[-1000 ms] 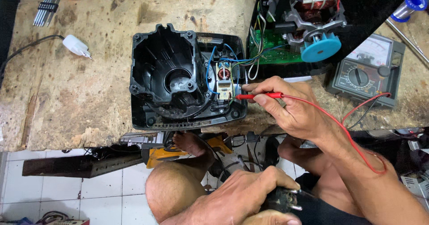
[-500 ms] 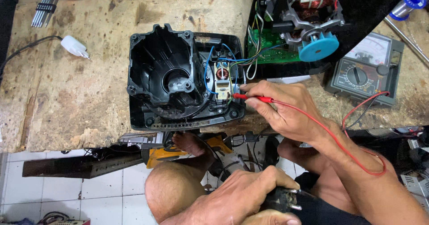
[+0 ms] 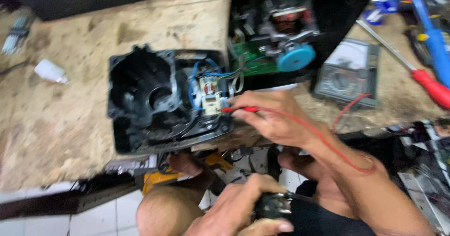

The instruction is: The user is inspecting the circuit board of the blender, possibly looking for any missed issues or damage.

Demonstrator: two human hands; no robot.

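A worn wooden workbench (image 3: 93, 137) fills the upper part of the view, its pale top stained, scuffed and chipped along the near edge. Below that edge lies a floor of white tiles (image 3: 56, 219) with dark grout lines. Along the bench's far edge the background is dark and unlit.

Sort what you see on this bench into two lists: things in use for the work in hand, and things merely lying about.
In use:
right hand
red test probe
black appliance housing
switch block
meter
left hand
black plug

Lying about:
red-handled screwdriver
white bottle
motor with blue wheel
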